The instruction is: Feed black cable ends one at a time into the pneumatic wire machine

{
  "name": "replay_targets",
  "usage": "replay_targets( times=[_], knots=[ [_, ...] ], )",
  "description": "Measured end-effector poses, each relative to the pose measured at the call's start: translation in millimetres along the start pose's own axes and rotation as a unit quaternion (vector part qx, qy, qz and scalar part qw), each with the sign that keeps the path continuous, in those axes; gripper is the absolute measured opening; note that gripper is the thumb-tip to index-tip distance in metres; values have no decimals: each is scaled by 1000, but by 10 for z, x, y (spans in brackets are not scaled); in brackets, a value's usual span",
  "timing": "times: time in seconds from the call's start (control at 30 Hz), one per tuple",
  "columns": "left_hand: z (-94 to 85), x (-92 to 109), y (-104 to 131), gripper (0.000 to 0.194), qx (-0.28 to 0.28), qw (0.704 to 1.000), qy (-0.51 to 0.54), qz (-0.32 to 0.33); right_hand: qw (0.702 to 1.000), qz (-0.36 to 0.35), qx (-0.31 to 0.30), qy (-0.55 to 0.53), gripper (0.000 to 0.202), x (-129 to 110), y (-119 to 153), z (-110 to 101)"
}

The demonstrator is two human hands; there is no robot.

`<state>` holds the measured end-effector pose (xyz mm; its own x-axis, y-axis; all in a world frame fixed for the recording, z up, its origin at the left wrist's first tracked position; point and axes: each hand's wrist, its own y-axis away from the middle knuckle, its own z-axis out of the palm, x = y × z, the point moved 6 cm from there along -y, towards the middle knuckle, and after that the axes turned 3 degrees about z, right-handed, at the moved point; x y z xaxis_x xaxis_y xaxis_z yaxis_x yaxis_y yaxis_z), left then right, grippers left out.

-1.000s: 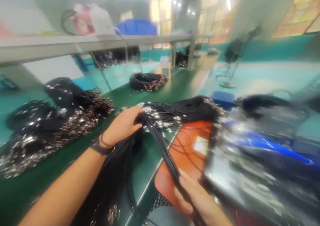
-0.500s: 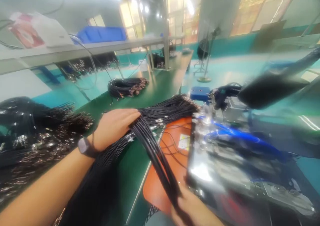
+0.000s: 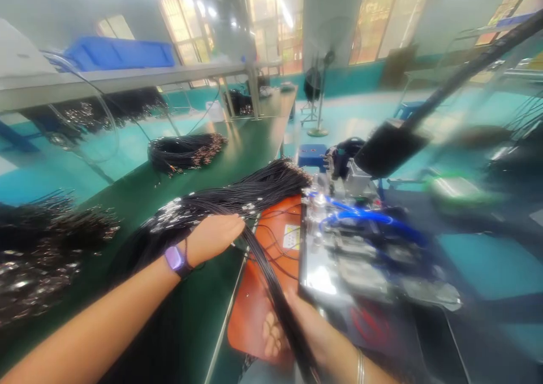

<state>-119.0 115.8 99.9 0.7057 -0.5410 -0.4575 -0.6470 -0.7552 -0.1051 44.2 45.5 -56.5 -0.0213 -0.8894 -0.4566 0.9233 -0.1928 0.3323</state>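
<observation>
A bundle of thin black cables [image 3: 271, 282] slants down across the middle of the view. My left hand [image 3: 217, 236], wearing a watch at the wrist, is closed around its upper end, beside a large pile of black cables [image 3: 254, 187] on the green table. Lower down, my right hand [image 3: 306, 319] has the same bundle lying across its palm, with its fingers curled up on the far side. Beneath the bundle is an orange board [image 3: 246, 316], with a few loose cables on it.
A metal machine with blue tubes [image 3: 365, 217] stands right of the board, blurred. A coiled cable bundle [image 3: 182, 149] lies farther back on the green table [image 3: 250, 141]. More cables with metal ends [image 3: 38, 259] are at left. A blue bin [image 3: 123, 53] sits on the shelf above.
The view has swung right, so the surroundings sit farther left. My left hand is lower relative to the cable pile. The curled fingers of my right hand now show beside the bundle.
</observation>
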Motion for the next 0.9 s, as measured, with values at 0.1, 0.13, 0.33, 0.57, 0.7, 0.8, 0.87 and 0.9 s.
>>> replay_targets(
  times=[0.1,0.13,0.33,0.57,0.7,0.8,0.87,0.9],
  knots=[
    [-216,-32,-29,12,-10,1000,-3,0,1000,-5,29,2,80,-87,4,46],
    [-270,-9,-43,9,-14,1000,-3,3,999,-13,32,15,72,-117,8,71],
    [-310,255,-70,13,16,997,-38,68,990,-53,-35,122,53,-229,-10,291],
    [-463,253,62,37,72,993,-43,88,976,-171,90,96,41,-658,-79,290],
    [-416,276,42,31,56,994,2,99,964,-186,114,152,34,-801,-138,368],
    [-372,240,43,28,27,997,-12,78,966,-188,114,138,30,-827,-180,407],
    [-430,179,60,28,22,998,-28,55,970,-177,113,123,30,-818,-199,414],
    [-481,142,71,30,23,998,-32,43,971,-172,113,120,31,-814,-201,417]
  ],
)
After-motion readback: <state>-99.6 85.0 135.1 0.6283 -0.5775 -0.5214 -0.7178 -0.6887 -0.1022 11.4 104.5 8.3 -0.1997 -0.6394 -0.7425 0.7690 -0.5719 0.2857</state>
